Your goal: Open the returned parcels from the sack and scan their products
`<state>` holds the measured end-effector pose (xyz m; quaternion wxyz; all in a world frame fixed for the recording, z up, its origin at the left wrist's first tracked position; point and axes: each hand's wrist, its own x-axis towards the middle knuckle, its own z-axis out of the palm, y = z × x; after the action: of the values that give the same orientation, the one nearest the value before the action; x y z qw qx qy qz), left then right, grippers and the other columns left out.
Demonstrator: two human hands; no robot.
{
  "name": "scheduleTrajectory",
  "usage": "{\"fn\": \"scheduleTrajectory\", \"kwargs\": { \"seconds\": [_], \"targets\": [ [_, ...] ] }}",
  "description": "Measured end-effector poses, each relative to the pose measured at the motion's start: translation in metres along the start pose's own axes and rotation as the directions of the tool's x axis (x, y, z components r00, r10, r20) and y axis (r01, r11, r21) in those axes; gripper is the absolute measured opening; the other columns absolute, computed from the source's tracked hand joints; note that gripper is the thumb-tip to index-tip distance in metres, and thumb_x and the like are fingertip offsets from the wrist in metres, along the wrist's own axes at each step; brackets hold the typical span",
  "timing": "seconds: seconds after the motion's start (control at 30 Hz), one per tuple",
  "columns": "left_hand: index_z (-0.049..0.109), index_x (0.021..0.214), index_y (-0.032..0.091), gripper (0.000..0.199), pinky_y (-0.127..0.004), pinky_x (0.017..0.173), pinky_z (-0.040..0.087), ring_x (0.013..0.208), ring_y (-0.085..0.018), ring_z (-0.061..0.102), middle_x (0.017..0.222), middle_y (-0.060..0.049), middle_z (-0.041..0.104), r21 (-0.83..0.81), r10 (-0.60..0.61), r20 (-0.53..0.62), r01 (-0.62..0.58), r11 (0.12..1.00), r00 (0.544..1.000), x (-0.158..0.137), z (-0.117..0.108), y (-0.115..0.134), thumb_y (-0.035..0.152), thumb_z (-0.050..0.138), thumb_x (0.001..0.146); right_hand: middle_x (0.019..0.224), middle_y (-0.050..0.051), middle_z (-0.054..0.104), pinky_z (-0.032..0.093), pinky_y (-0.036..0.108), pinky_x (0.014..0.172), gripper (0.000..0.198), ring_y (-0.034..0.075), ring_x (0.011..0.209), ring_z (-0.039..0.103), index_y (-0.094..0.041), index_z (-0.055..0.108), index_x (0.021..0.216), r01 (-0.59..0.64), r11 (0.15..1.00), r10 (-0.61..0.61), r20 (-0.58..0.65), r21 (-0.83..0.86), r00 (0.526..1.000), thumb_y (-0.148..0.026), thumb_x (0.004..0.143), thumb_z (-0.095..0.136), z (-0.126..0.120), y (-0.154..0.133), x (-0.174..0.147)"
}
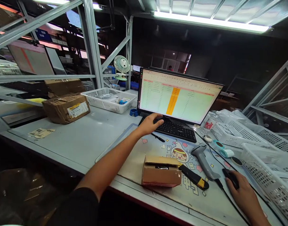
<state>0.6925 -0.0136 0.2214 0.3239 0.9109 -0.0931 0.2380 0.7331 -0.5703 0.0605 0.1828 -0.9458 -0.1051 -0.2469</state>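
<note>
My left hand (150, 124) is over the left part of a black keyboard (178, 128), fingers stretched toward the keys; whether they touch is unclear. On the right, my right hand (244, 190) is wrapped over a black computer mouse (231, 178) on the desk mat. Behind the keyboard stands a monitor (179, 94) showing a spreadsheet with an orange column. A small brown cardboard box (161, 175), its top flaps slightly parted, sits at the mat's front. Right of it lie a black-and-yellow box cutter (193, 177) and a grey barcode scanner (204, 161). A black pen (158, 137) rests before the keyboard.
A white basket (106, 102) and a worn carton (66, 108) stand on the left of the desk (87, 138). More white baskets (264, 169) line the right side. Cables cross the mat near the mouse. A small fan (121, 66) is by the metal frame.
</note>
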Motion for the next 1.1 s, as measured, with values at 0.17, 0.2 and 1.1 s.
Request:
{"fn": "scheduleTrajectory", "kwargs": {
  "seconds": [0.17, 0.2, 1.1],
  "targets": [
    [0.046, 0.158, 0.031, 0.091, -0.052, 0.123, 0.043, 0.150, -0.035, 0.049, 0.164, -0.011, 0.049, -0.328, 0.204, 0.344, -0.086, 0.941, 0.917, -0.106, -0.032, 0.038, 0.074, 0.077, 0.084, 0.136, 0.018, 0.065, 0.050, 0.059, 0.112, 0.065, 0.041, 0.125, 0.064, -0.018, 0.061, 0.135, 0.009, 0.997, -0.005, -0.057, 0.072, 0.998, -0.065, 0.092, 0.051, -0.011, -0.015, 0.004],
    [0.046, 0.159, 0.031, 0.098, -0.054, 0.126, 0.040, 0.153, -0.036, 0.044, 0.168, -0.012, 0.043, -0.295, 0.165, 0.363, -0.054, 0.954, 0.917, -0.125, -0.028, 0.039, 0.072, 0.084, 0.078, 0.137, 0.018, 0.065, 0.048, 0.059, 0.114, 0.065, 0.042, 0.128, 0.063, -0.018, 0.062, 0.136, 0.012, 0.996, -0.006, -0.070, 0.084, 0.998, -0.065, 0.093, 0.050, -0.019, -0.022, 0.006],
    [0.048, 0.141, 0.030, 0.056, -0.051, 0.118, 0.047, 0.145, -0.033, 0.049, 0.154, -0.015, 0.042, -0.228, 0.173, 0.015, -0.165, 0.960, 0.985, -0.196, 0.003, -0.012, 0.047, 0.075, 0.096, 0.106, 0.011, 0.080, 0.064, 0.045, 0.088, 0.037, 0.027, 0.095, 0.077, -0.020, 0.071, 0.121, 0.197, 0.819, -0.294, 0.100, 0.539, 0.951, -0.047, 0.097, 0.065, -0.055, -0.213, 0.085]
  ]
}}
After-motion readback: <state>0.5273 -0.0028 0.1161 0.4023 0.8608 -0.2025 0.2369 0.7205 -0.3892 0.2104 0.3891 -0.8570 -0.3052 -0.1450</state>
